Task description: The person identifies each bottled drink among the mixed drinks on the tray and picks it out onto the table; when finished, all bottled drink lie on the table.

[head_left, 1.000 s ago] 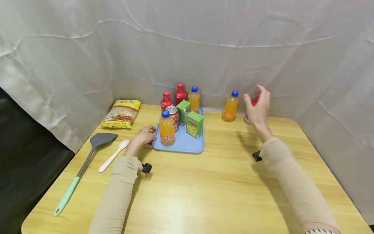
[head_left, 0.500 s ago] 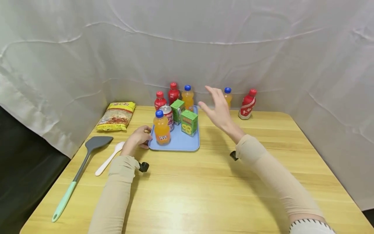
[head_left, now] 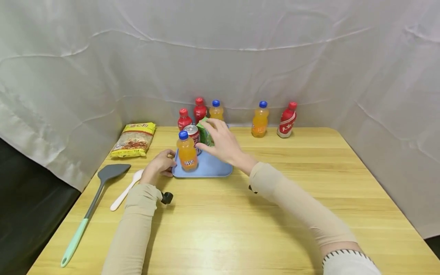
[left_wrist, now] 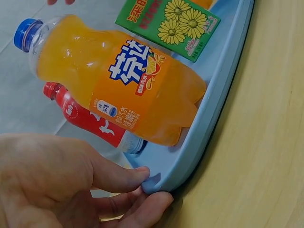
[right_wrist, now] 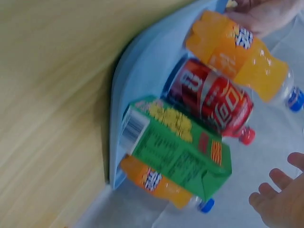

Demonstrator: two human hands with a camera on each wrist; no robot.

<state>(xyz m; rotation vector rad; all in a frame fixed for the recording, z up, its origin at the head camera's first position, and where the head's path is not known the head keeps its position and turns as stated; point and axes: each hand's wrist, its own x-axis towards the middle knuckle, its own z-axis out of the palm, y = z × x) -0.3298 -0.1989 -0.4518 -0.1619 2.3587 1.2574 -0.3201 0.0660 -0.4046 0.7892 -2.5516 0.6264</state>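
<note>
My left hand pinches the near left corner of a blue tray, thumb on the rim and fingers beneath. Beside it on the tray stands an orange soda bottle with a blue cap. My right hand is over the tray, fingers spread and holding nothing; in the head view it covers part of a green drink carton. The right wrist view shows a green carton, a red cola can and a second orange soda bottle. Two red bottles stand at the tray's back left.
Off the tray, an orange soda bottle and a red-and-white bottle stand at the back right near the grey curtain. To the left lie a yellow food packet, a grey spatula with mint handle and a white spoon.
My right hand has moved left from beside the red-and-white bottle at the back right to over the tray. The left hand stays at the tray's corner. The head view has shifted slightly.
</note>
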